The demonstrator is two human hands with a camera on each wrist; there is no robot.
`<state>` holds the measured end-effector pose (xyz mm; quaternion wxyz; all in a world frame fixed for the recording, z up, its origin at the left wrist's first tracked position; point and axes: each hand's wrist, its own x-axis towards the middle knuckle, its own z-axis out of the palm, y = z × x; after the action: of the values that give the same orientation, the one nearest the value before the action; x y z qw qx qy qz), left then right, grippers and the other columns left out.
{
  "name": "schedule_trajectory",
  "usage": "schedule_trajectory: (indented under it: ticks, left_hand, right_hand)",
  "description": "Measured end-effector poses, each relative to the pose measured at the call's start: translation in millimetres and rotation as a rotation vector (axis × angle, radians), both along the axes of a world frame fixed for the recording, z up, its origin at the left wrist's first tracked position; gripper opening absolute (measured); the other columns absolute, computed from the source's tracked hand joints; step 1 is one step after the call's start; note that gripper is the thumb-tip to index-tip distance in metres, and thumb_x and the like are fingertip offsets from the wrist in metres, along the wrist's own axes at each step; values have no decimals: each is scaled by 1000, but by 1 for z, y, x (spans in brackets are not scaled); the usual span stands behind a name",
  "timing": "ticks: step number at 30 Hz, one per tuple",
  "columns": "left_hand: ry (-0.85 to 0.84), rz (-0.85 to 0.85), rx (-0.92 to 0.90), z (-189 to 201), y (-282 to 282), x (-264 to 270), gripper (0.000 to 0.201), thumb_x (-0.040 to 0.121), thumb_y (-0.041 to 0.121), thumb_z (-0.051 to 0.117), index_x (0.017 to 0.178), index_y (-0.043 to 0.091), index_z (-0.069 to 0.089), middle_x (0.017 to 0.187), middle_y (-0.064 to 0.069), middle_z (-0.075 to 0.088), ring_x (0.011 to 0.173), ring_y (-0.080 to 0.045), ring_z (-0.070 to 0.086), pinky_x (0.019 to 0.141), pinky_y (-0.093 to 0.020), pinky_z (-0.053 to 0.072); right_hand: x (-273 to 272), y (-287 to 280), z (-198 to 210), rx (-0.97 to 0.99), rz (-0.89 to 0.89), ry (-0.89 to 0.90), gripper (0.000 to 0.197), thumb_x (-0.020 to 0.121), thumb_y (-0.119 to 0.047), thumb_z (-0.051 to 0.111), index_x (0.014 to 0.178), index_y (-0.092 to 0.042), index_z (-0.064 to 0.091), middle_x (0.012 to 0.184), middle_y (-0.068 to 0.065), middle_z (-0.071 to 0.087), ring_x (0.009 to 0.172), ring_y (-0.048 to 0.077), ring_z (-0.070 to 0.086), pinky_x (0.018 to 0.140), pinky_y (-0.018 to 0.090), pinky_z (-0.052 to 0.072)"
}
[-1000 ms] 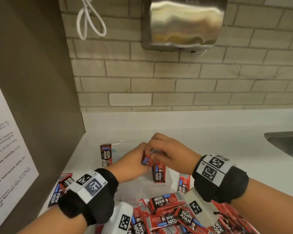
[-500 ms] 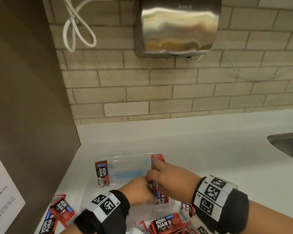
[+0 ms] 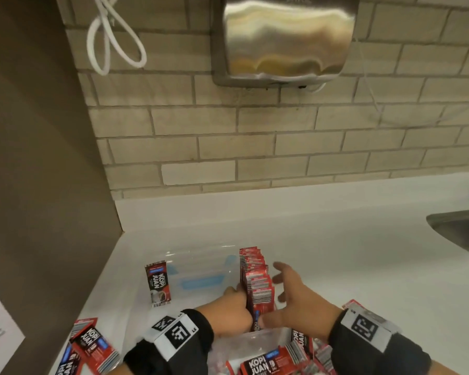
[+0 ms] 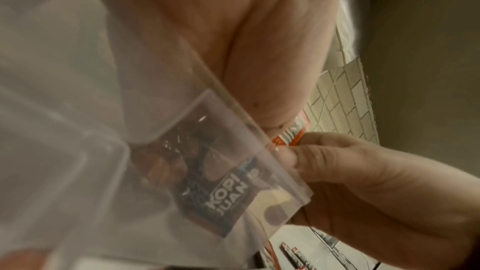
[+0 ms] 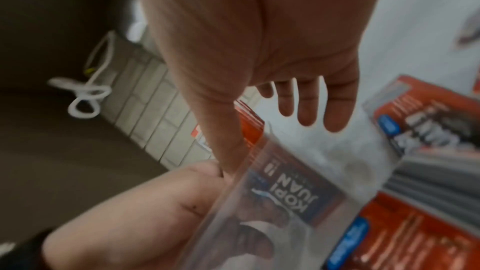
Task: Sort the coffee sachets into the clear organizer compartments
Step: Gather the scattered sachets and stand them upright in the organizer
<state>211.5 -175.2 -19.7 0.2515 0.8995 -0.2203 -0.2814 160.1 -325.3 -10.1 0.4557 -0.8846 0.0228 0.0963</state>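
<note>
A clear organizer [image 3: 201, 266] sits on the white counter [image 3: 336, 253]. A row of red coffee sachets [image 3: 255, 280] stands upright along its right compartment. One sachet [image 3: 157, 285] stands alone at its left side. My left hand [image 3: 240, 296] is curled against the left of the row's near end and holds the sachets there. My right hand [image 3: 279, 296] is spread open on the row's right, its thumb touching the nearest sachet [image 5: 293, 188]. In the left wrist view that sachet [image 4: 228, 190] shows through the clear wall.
Loose sachets lie in a heap [image 3: 271, 361] at the near edge and in a smaller pile [image 3: 92, 345] to the left. A brown partition [image 3: 38, 158] bounds the left. A steel sink [image 3: 460, 228] is at the right. A hand dryer [image 3: 284, 36] hangs on the brick wall.
My right hand has let go of the sachets and spread its fingers. Both hands pushed the sachets down into the right compartment; the left hand stays against the row.
</note>
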Motion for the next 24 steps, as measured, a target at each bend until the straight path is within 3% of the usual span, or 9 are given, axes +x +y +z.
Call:
schedule_trajectory:
  ticks: [3, 7, 10, 15, 19, 22, 24]
  left_hand:
    - [-22, -11, 42, -5, -2, 2, 48, 95, 15, 45, 140, 11, 30, 136, -18, 35, 122, -30, 43, 104, -30, 36]
    - [15, 34, -40, -10, -2, 5, 49, 88, 9, 50, 136, 9, 40, 126, -16, 49, 115, -28, 52, 101, -33, 45]
    - [20, 22, -61, -13, -2, 7, 46, 87, 7, 49, 132, 13, 45, 124, -15, 50, 114, -27, 52, 102, -35, 45]
    - [-41, 62, -72, -13, -7, 7, 50, 91, 10, 48, 138, 12, 30, 131, -15, 40, 117, -27, 49, 106, -36, 41]
    - [-117, 50, -93, -14, -6, 5, 48, 93, 11, 46, 138, 16, 32, 132, -13, 37, 119, -26, 46, 108, -36, 36]
    - [-104, 56, -104, -13, -4, 3, 51, 92, 10, 46, 140, 19, 31, 132, -12, 37, 119, -25, 46, 108, -34, 36]
    - [-88, 52, -91, -11, -4, 2, 53, 92, 7, 45, 141, 18, 28, 133, -13, 35, 120, -26, 46, 108, -33, 36]
  right_hand:
    - [10, 4, -5, 43, 34, 81, 111, 64, -17, 81, 147, -20, 7, 131, 2, 35, 117, 21, 50, 96, 34, 48]
    - [17, 10, -4, -42, 49, 26, 103, 65, -7, 78, 144, -23, 14, 122, 2, 34, 111, 16, 47, 95, 29, 46]
    - [19, 11, -11, -16, 36, 45, 98, 65, -6, 76, 142, -25, 18, 120, 3, 36, 111, 17, 47, 96, 33, 48]
    - [18, 12, -14, -41, 61, -55, 80, 76, -9, 69, 139, -25, 23, 120, 2, 37, 113, 14, 41, 93, 22, 39]
    - [16, 16, -17, -104, 31, -157, 73, 80, -9, 65, 139, -23, 25, 123, 4, 40, 115, 16, 44, 98, 26, 38]
    - [15, 19, -17, -115, 4, -181, 70, 81, -6, 63, 138, -21, 25, 124, 5, 40, 114, 16, 47, 96, 23, 40]
    - [14, 21, -18, -102, -10, -169, 70, 81, -5, 62, 138, -19, 25, 124, 5, 38, 115, 18, 47, 98, 27, 42]
